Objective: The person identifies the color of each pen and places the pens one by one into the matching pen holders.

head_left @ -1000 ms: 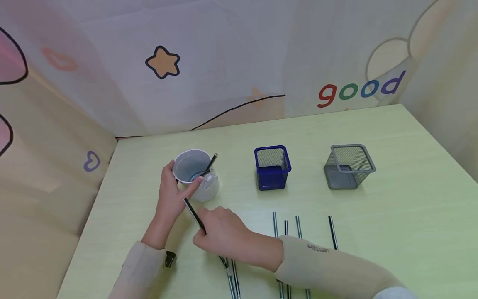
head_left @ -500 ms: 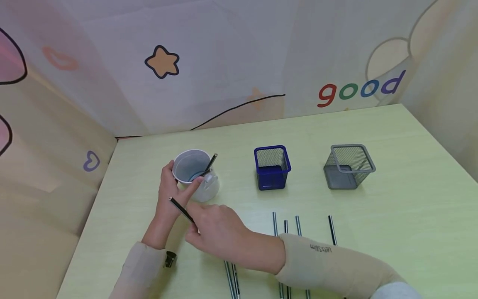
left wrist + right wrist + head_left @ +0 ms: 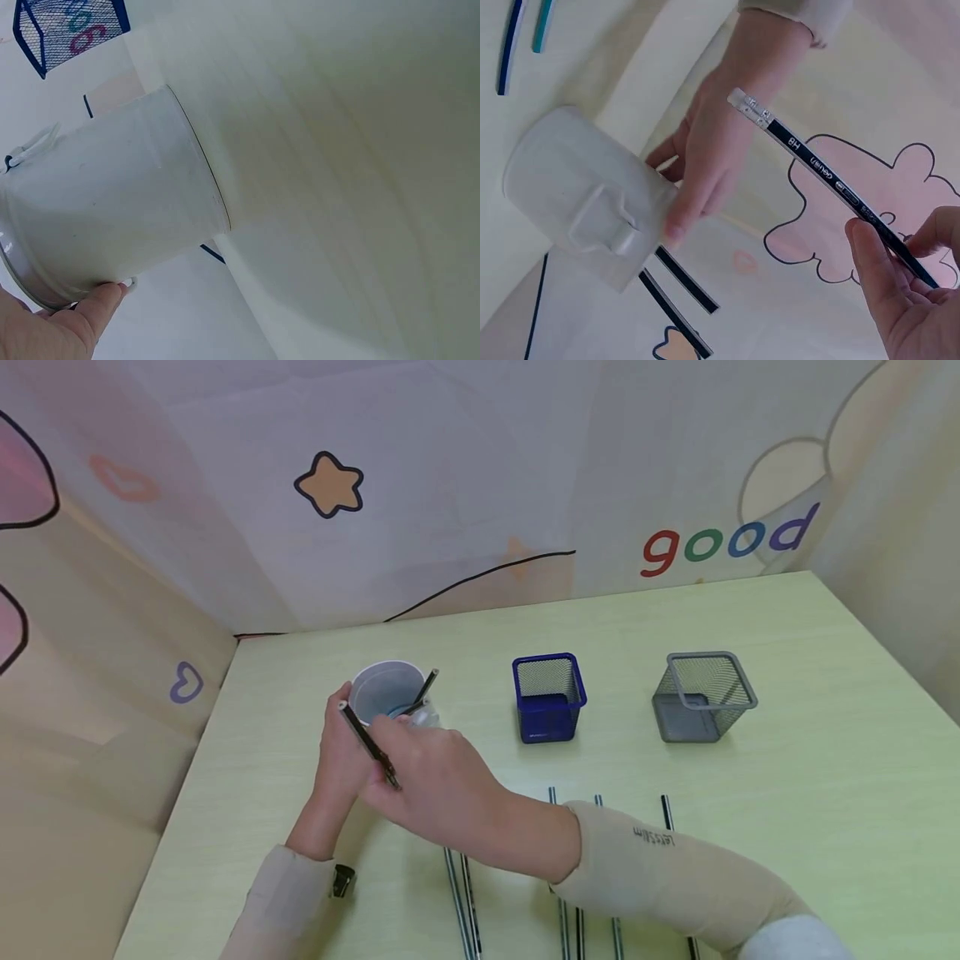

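Observation:
My left hand (image 3: 345,760) grips the rim of a white pail (image 3: 386,681) at the left of the table; its fingers lie at the rim in the left wrist view. Out of the pail's mouth stick two dark pencils (image 3: 686,281), leaning toward the right side in the head view. Between thumb and fingers, my right hand (image 3: 442,785) pinches a black pencil (image 3: 817,165) marked HB, with its white eraser end pointing away from the hand. That pencil is just in front of the pail's near rim and outside it. The right hand hides the pail's lower part in the head view.
A blue mesh basket (image 3: 547,697) stands right of the pail, with a grey mesh basket (image 3: 701,697) farther right. Several pencils (image 3: 459,902) lie on the near table, partly under the right forearm. A small dark object (image 3: 342,881) shows beside the left sleeve.
My right hand, with the black pencil, first shifted left and then rose toward the pail's rim. The left hand and pail have kept their place.

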Motion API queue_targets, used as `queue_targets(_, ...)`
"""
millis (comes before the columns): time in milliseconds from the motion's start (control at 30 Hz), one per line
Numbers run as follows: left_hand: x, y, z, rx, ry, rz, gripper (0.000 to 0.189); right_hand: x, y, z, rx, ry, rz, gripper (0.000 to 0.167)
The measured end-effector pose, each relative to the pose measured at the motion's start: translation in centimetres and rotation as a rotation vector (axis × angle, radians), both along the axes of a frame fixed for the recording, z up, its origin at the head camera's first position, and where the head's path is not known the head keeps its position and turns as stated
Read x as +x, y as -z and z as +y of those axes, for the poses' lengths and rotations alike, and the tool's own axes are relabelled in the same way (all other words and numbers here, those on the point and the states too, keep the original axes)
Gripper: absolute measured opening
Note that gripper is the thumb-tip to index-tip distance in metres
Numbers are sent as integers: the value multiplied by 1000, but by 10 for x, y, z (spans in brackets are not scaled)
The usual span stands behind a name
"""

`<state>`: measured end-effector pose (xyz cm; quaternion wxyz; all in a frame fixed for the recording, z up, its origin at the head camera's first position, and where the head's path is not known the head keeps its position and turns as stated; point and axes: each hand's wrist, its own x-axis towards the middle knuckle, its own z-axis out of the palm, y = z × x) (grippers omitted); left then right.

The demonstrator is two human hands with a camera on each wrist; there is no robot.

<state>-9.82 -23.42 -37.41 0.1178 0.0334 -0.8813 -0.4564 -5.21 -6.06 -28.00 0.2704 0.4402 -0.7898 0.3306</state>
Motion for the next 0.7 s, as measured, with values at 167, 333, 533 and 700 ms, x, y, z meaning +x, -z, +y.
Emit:
queue_targets(167, -2, 3, -3, -68, 13, 88, 55, -6, -11, -2, -58, -4, 17, 17)
queue_targets(333, -2, 0, -1, -10, 8, 77, 48, -8, -16, -4, -102, -23, 6, 17)
queue_targets(533, -8, -3, 2, 19, 33, 157, 21, -11, -17, -7, -136, -32, 30, 15)
queue_targets(700, -6, -3, 1, -19, 45, 183, 27, -13, -18, -9, -164, -38, 82, 14)
